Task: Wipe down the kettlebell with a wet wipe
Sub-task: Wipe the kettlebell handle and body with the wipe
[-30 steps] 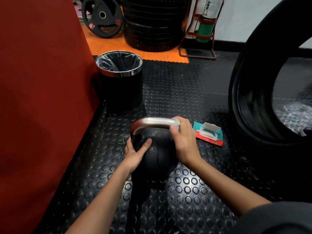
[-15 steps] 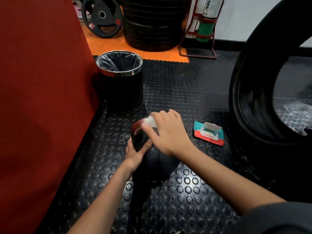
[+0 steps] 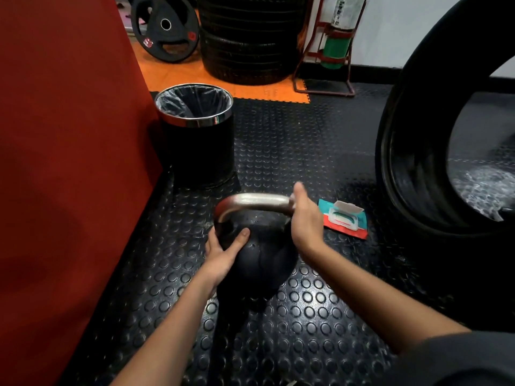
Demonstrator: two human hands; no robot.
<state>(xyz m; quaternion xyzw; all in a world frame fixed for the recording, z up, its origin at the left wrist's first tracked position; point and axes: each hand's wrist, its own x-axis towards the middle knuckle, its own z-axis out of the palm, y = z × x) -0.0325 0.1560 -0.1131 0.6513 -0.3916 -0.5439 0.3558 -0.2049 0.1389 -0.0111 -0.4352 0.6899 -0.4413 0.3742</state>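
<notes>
Kettlebell [image 3: 259, 254] is sitting on the black studded floor mat [image 3: 306, 316], low centre of the frame, its black ball below and a bare metal handle [image 3: 250, 201] arching over the top.

Left hand [image 3: 225, 252] is lying against the left side of the ball, fingers wrapping round it and the thumb stretching across the near face; it is bracing the ball, nothing else in it.

Right hand [image 3: 305, 218] is sitting at the right end of the handle, edge-on to the camera and blurred. Fingers are closing round the handle there. A sliver of white wet wipe [image 3: 291, 202] is showing between the hand and the metal; how much of it the fingers are clamping cannot be told.

Wipe packet [image 3: 345, 218], teal and red with a white flip lid standing open, is lying flat on the mat just right of the right hand, apart from it.

Black bin [image 3: 195, 140] with a chrome rim and a bag liner is standing above the kettlebell, beside a red padded wall [image 3: 69, 162] filling the left of the frame. Large black tyre [image 3: 418, 135] is looming at the right edge. Stacked tyres [image 3: 248, 37] and a weight plate [image 3: 165, 26] are sitting at the top, on orange matting.
</notes>
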